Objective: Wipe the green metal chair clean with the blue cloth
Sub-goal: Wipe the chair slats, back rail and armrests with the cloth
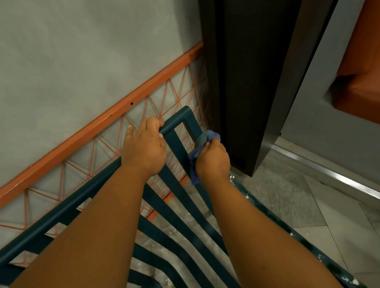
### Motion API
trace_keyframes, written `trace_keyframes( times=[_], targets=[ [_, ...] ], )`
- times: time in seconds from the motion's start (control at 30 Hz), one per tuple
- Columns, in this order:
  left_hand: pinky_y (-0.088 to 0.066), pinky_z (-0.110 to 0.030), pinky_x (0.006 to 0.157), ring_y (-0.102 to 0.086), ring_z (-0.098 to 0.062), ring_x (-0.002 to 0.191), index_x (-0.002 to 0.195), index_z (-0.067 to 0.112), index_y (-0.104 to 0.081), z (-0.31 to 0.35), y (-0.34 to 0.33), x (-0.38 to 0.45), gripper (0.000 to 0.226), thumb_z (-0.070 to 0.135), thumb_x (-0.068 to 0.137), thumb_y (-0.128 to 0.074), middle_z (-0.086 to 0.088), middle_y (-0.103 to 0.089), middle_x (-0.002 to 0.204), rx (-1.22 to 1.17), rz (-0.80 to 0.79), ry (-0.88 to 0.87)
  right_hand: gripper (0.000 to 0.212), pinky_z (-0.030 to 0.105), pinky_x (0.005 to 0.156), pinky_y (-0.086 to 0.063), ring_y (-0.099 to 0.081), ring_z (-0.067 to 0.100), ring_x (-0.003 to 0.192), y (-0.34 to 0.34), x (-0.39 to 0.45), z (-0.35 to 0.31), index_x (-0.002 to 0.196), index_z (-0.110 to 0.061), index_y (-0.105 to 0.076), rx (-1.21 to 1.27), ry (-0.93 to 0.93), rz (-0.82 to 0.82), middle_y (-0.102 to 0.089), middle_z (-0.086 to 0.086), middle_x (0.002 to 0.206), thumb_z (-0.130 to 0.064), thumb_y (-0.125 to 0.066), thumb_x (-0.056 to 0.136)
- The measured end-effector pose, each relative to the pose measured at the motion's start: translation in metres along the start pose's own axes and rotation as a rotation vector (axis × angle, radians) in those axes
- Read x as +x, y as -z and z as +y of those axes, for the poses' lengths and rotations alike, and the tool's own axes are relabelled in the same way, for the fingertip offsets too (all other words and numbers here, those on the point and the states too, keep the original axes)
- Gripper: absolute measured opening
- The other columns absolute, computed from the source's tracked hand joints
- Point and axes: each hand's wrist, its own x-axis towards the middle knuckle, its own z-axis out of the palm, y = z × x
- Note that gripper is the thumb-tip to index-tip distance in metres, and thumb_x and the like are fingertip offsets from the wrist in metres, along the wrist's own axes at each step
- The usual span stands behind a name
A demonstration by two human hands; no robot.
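1. Two hands work at the top corner of the green metal chair (177,122), which stands near an orange wire frame (121,107) on the grey wall (69,51).
2. Left hand (144,149): fingers curled over the top rail.
3. Right hand (211,158): fingers bunched around the blue cloth (203,141), pressing it to the corner upright beside a dark panel (247,74).

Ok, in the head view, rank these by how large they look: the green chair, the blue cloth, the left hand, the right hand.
1. green chair, by far the largest.
2-3. left hand and right hand: look alike, no ranking.
4. blue cloth, smallest, though the right hand grips it and hides part.
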Motion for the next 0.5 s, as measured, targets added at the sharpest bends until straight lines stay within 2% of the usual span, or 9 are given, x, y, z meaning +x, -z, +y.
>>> trace_keyframes(
  times=[0.03,0.13,0.2,0.27,0.3,0.37,0.43,0.5],
  targets=[
    [-0.019,-0.049,0.114,-0.052,-0.027,0.113,0.121,0.011,-0.043,0.000,0.000,0.000,0.026,0.011,0.095,-0.040,-0.006,-0.051,0.127,0.002,0.001,0.000,0.045,0.040,0.098,-0.044,-0.051,0.029,0.120,0.000,0.002,-0.011,0.142,-0.018,-0.034,0.055,0.001,-0.017,-0.049,0.013,0.132,-0.016,-0.044,0.098],
    [-0.021,-0.050,0.113,-0.052,-0.029,0.114,0.121,0.009,-0.044,-0.001,-0.001,0.001,0.027,0.009,0.094,-0.041,-0.007,-0.052,0.127,-0.006,-0.004,0.003,0.055,0.047,0.111,-0.033,-0.032,0.031,0.138,-0.016,-0.014,-0.018,0.150,-0.019,-0.020,0.220,0.306,0.066,-0.027,0.015,0.152,-0.014,-0.037,0.098],
    [-0.020,-0.050,0.113,-0.051,-0.029,0.115,0.121,0.009,-0.044,-0.001,0.000,0.001,0.028,0.009,0.094,-0.041,-0.008,-0.051,0.128,-0.012,-0.010,0.010,0.066,0.051,0.114,-0.027,-0.018,0.032,0.144,-0.026,-0.029,0.003,0.151,-0.022,-0.007,0.127,0.416,0.084,-0.013,0.016,0.158,-0.009,-0.041,0.097],
    [-0.016,-0.049,0.116,-0.051,-0.028,0.117,0.122,0.010,-0.043,0.000,0.001,0.001,0.028,0.010,0.094,-0.040,-0.007,-0.050,0.130,-0.012,-0.013,0.009,0.073,0.049,0.118,-0.017,-0.011,0.030,0.146,-0.028,-0.033,0.028,0.150,-0.025,-0.003,-0.031,0.397,0.092,-0.010,0.013,0.159,-0.010,-0.049,0.095],
    [-0.014,-0.047,0.117,-0.050,-0.027,0.117,0.122,0.010,-0.043,0.000,0.001,0.001,0.028,0.010,0.095,-0.040,-0.006,-0.049,0.130,-0.010,-0.016,0.011,0.066,0.046,0.118,-0.017,-0.018,0.028,0.145,-0.025,-0.031,0.034,0.151,-0.023,-0.011,-0.066,0.357,0.108,-0.017,0.012,0.158,-0.015,-0.047,0.097],
    [-0.012,-0.046,0.118,-0.049,-0.026,0.118,0.122,0.011,-0.042,0.000,0.001,0.001,0.027,0.010,0.096,-0.039,-0.005,-0.049,0.130,-0.007,-0.016,0.015,0.043,0.047,0.111,-0.031,-0.043,0.027,0.130,-0.013,-0.020,0.027,0.143,-0.018,-0.035,-0.035,0.185,0.147,-0.045,0.011,0.141,-0.026,-0.036,0.101],
    [-0.012,-0.046,0.118,-0.050,-0.025,0.117,0.122,0.012,-0.042,0.001,0.001,0.001,0.027,0.010,0.096,-0.038,-0.005,-0.048,0.130,-0.003,-0.013,0.016,0.036,0.048,0.099,-0.039,-0.054,0.027,0.110,0.001,-0.001,0.002,0.126,-0.018,-0.049,-0.035,-0.039,0.047,-0.057,0.009,0.118,-0.034,-0.028,0.101],
    [-0.013,-0.046,0.117,-0.051,-0.026,0.116,0.122,0.012,-0.042,0.001,0.001,0.001,0.027,0.010,0.095,-0.039,-0.006,-0.049,0.129,0.000,-0.009,0.015,0.036,0.050,0.094,-0.042,-0.056,0.028,0.103,0.017,0.018,-0.026,0.116,-0.020,-0.054,0.111,-0.027,-0.110,-0.060,0.011,0.112,-0.036,-0.026,0.098]
  ],
)
